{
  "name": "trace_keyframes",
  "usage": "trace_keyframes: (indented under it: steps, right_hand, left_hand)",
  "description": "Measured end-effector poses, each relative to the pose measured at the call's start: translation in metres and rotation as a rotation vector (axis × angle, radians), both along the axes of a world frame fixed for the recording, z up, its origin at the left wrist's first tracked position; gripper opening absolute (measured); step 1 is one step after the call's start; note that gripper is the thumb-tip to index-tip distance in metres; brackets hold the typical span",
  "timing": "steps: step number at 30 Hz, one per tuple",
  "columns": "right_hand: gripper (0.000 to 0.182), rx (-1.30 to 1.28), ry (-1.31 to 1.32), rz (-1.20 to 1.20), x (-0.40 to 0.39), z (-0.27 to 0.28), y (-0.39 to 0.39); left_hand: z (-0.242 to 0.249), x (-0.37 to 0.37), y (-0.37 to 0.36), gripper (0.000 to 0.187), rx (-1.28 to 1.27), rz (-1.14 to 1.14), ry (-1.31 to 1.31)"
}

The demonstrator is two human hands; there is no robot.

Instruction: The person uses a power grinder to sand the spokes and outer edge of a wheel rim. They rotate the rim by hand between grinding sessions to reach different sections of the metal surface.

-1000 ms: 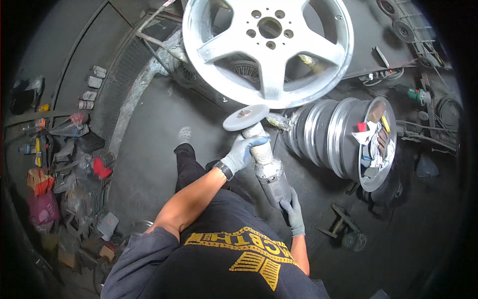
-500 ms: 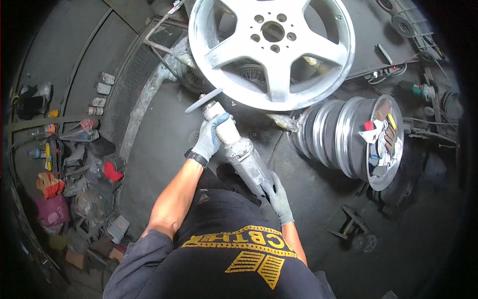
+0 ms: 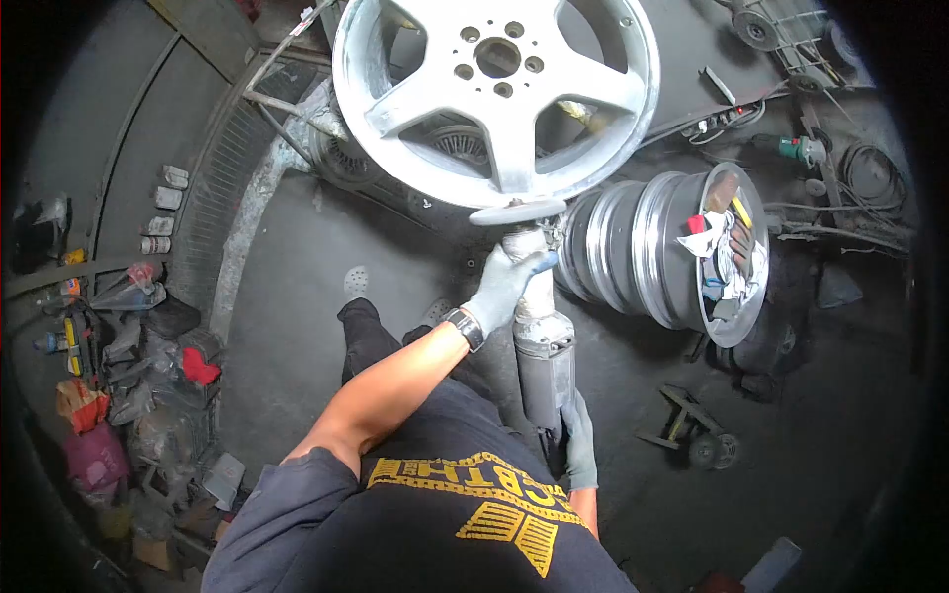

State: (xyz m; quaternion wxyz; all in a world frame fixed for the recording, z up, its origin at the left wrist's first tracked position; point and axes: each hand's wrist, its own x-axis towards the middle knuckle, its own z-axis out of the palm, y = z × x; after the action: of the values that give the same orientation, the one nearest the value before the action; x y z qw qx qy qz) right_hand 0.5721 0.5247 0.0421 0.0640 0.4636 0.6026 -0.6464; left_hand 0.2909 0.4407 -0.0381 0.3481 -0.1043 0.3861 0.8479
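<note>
A long grey power tool (image 3: 546,366) with a round disc (image 3: 517,212) at its far end stands nearly straight out from the body. My left hand (image 3: 504,285), in a light grey glove, is closed round its neck behind the disc. Near the body, my right hand (image 3: 580,445), also gloved, grips the rear of the tool body. The disc is at the lower rim of a pale five-spoke wheel (image 3: 512,138); whether they touch I cannot tell.
A ribbed metal rim barrel (image 3: 647,252) holding rags lies to the right. Further right are a green grinder (image 3: 799,148) and a small wheeled stand (image 3: 682,425). Bags and clutter (image 3: 99,455) line the left, near several cans.
The tool has swung from leaning left to nearly upright, its disc moving right to the wheel's lower rim. Both hands moved with it. The camera view has shifted, and a shoe now shows.
</note>
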Motion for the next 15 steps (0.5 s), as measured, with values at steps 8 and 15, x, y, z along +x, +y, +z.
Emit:
trace_keyframes:
  steps: [8, 15]
  right_hand:
    - [0.064, -0.190, 0.069, -0.090, -0.025, -0.021, -0.052]
    - [0.064, -0.208, 0.038, -0.006, -0.101, -0.030, -0.115]
  left_hand:
    - [-0.010, -0.026, -0.056, 0.034, -0.082, 0.063, 0.009]
    - [-0.020, -0.094, -0.139, 0.044, -0.163, 0.108, 0.061]
